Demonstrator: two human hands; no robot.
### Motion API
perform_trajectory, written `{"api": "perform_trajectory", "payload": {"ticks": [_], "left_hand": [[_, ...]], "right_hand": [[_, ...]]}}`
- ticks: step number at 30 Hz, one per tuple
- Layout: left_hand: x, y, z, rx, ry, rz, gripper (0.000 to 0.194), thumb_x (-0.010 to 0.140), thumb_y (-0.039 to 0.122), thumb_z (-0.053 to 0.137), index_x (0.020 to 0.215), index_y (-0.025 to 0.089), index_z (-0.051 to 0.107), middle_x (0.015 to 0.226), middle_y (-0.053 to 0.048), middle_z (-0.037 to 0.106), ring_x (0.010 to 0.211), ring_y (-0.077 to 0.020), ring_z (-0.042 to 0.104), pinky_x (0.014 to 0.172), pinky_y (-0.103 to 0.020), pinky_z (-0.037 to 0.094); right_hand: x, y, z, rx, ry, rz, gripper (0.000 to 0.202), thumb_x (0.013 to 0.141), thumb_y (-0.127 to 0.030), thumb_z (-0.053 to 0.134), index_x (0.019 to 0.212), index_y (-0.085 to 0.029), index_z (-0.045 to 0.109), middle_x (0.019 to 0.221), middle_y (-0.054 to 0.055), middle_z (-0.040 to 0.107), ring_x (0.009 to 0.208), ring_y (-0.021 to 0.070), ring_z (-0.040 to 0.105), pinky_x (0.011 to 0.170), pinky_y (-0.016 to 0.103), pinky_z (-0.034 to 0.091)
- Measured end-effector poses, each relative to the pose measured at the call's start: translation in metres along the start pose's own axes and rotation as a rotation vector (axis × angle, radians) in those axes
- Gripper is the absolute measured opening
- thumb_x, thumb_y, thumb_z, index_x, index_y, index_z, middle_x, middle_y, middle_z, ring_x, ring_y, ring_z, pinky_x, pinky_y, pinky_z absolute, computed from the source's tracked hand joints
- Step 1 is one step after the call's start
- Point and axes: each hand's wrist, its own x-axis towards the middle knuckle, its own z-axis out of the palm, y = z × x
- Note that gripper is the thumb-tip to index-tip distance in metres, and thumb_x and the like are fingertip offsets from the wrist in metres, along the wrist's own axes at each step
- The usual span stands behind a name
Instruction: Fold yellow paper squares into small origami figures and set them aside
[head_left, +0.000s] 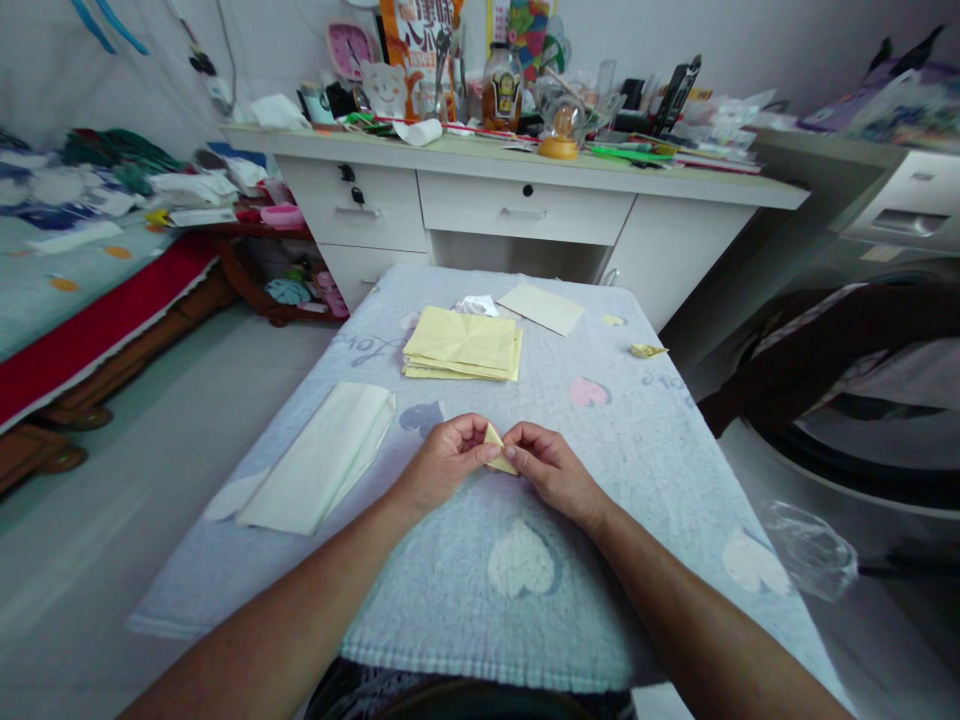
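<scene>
A small folded piece of yellow paper (498, 457) is held between my two hands near the middle of the cloth-covered table (630, 560). My left hand (455, 455) pinches its left side with thumb and fingers. On the right side, my right hand (546, 462) pinches the same piece. Beyond my hands lies a stack of creased yellow paper sheets (461, 342). To the left rests a folded pale paper (319, 460). A small folded yellow piece (648, 351) sits near the table's right edge.
A crumpled white item (478, 305) and a flat cream sheet (541, 307) lie behind the stack. Farther back stands a white desk (525, 205) with a jar (502, 88) and clutter. A bed (75, 290) is at left, a washing machine (885, 400) at right.
</scene>
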Motion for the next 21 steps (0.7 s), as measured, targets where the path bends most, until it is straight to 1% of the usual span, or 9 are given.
{"api": "perform_trajectory", "payload": {"ticks": [3, 6, 7, 9, 11, 13, 15, 18, 21], "left_hand": [[-0.0004, -0.0026, -0.0001, 0.012, -0.025, -0.005, 0.024, 0.073, 0.032, 0.072, 0.079, 0.015, 0.056, 0.068, 0.003, 0.060, 0.064, -0.0100, 0.057, 0.062, -0.021, 0.044], [-0.0008, -0.0048, -0.0005, 0.040, -0.027, 0.003, 0.026, 0.074, 0.033, 0.071, 0.082, 0.015, 0.054, 0.070, 0.003, 0.060, 0.064, -0.0105, 0.057, 0.063, -0.022, 0.044], [-0.0011, -0.0054, -0.0005, 0.065, -0.007, 0.017, 0.026, 0.074, 0.033, 0.070, 0.084, 0.016, 0.053, 0.071, 0.002, 0.059, 0.065, -0.0106, 0.057, 0.063, -0.022, 0.044], [-0.0022, -0.0062, -0.0003, 0.174, 0.080, 0.070, 0.026, 0.075, 0.032, 0.070, 0.084, 0.017, 0.051, 0.072, 0.004, 0.056, 0.064, -0.0096, 0.054, 0.061, -0.021, 0.042], [-0.0038, -0.0067, -0.0001, 0.337, 0.183, 0.125, 0.024, 0.075, 0.032, 0.069, 0.078, 0.018, 0.049, 0.067, 0.005, 0.051, 0.060, -0.0081, 0.048, 0.056, -0.019, 0.037], [-0.0053, -0.0067, 0.0001, 0.459, 0.231, 0.149, 0.024, 0.077, 0.032, 0.067, 0.072, 0.018, 0.049, 0.063, 0.006, 0.048, 0.056, -0.0077, 0.044, 0.053, -0.019, 0.033], [-0.0058, -0.0062, 0.0003, 0.488, 0.208, 0.143, 0.020, 0.079, 0.031, 0.064, 0.072, 0.017, 0.051, 0.064, 0.004, 0.050, 0.057, -0.0087, 0.046, 0.054, -0.020, 0.035], [-0.0042, -0.0050, 0.0002, 0.442, 0.145, 0.146, 0.014, 0.080, 0.028, 0.061, 0.075, 0.017, 0.055, 0.069, 0.002, 0.055, 0.064, -0.0109, 0.052, 0.059, -0.021, 0.040], [-0.0024, -0.0032, -0.0004, 0.417, 0.102, 0.167, 0.009, 0.079, 0.025, 0.060, 0.076, 0.017, 0.057, 0.073, 0.001, 0.057, 0.068, -0.0123, 0.054, 0.064, -0.022, 0.043]], "right_hand": [[0.0005, 0.0014, 0.0006, 0.077, -0.024, 0.024, 0.032, 0.084, -0.047, 0.060, 0.078, -0.017, 0.055, 0.067, -0.004, 0.047, 0.059, 0.0090, 0.040, 0.056, 0.022, 0.031], [0.0011, 0.0028, 0.0000, 0.062, -0.024, 0.027, 0.032, 0.083, -0.046, 0.061, 0.076, -0.016, 0.055, 0.066, -0.004, 0.047, 0.058, 0.0086, 0.039, 0.054, 0.022, 0.030], [0.0014, 0.0036, -0.0003, 0.050, -0.014, 0.023, 0.032, 0.083, -0.046, 0.061, 0.076, -0.016, 0.054, 0.065, -0.004, 0.047, 0.058, 0.0085, 0.039, 0.054, 0.022, 0.029], [0.0022, 0.0058, -0.0007, 0.021, 0.017, 0.016, 0.032, 0.083, -0.046, 0.060, 0.074, -0.017, 0.053, 0.064, -0.004, 0.045, 0.057, 0.0085, 0.038, 0.053, 0.022, 0.029], [0.0031, 0.0082, -0.0006, -0.009, 0.046, 0.012, 0.031, 0.083, -0.046, 0.060, 0.074, -0.017, 0.053, 0.063, -0.004, 0.045, 0.057, 0.0087, 0.038, 0.053, 0.022, 0.029], [0.0038, 0.0098, 0.0000, -0.025, 0.056, 0.007, 0.029, 0.084, -0.045, 0.059, 0.075, -0.017, 0.053, 0.064, -0.004, 0.046, 0.058, 0.0091, 0.040, 0.055, 0.022, 0.031], [0.0040, 0.0103, 0.0007, -0.006, 0.044, 0.003, 0.029, 0.084, -0.045, 0.060, 0.077, -0.018, 0.054, 0.066, -0.003, 0.048, 0.059, 0.0095, 0.042, 0.056, 0.022, 0.033], [0.0038, 0.0098, 0.0015, 0.050, 0.029, 0.010, 0.031, 0.082, -0.047, 0.062, 0.078, -0.018, 0.053, 0.066, -0.003, 0.051, 0.059, 0.0097, 0.044, 0.057, 0.023, 0.036], [0.0035, 0.0099, 0.0020, 0.079, 0.034, 0.014, 0.032, 0.081, -0.048, 0.064, 0.079, -0.018, 0.052, 0.066, -0.003, 0.052, 0.059, 0.0099, 0.046, 0.057, 0.023, 0.037]]}}
